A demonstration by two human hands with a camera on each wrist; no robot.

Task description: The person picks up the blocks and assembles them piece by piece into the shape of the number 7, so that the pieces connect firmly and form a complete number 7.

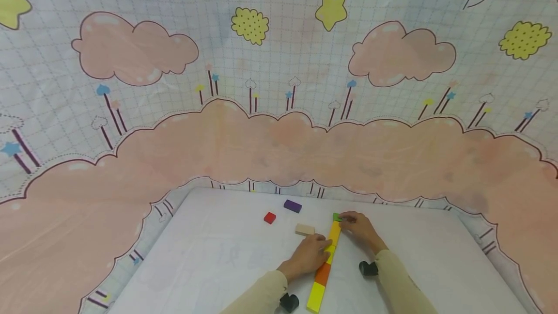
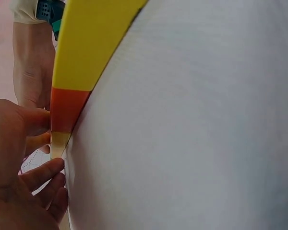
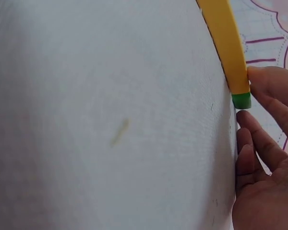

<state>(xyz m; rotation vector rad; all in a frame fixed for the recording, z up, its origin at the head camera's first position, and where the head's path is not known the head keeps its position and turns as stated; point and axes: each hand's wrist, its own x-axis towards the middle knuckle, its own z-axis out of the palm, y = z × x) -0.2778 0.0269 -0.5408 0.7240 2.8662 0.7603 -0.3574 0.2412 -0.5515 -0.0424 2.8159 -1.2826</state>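
Observation:
Wooden blocks lie end to end in a row: a bright yellow block [image 1: 316, 297] nearest, then an orange block [image 1: 322, 274], a yellow block [image 1: 331, 254], a deeper yellow block [image 1: 335, 232] and a small green block [image 1: 336, 217] at the far end. My left hand [image 1: 308, 255] reaches over from the left, its fingers resting at the middle yellow block, partly hiding it. From the right, my right hand [image 1: 360, 227] holds the green block between thumb and fingers. In the right wrist view its thumb is beside the deeper yellow block [image 3: 226, 45].
Left of the row lie a plain wood block [image 1: 304, 229], a red block [image 1: 270, 218] and a purple block [image 1: 292, 206]. All sit on a white table [image 1: 209, 251]. Behind hangs a patterned cloth [image 1: 270, 149]. Dark devices are on both wrists.

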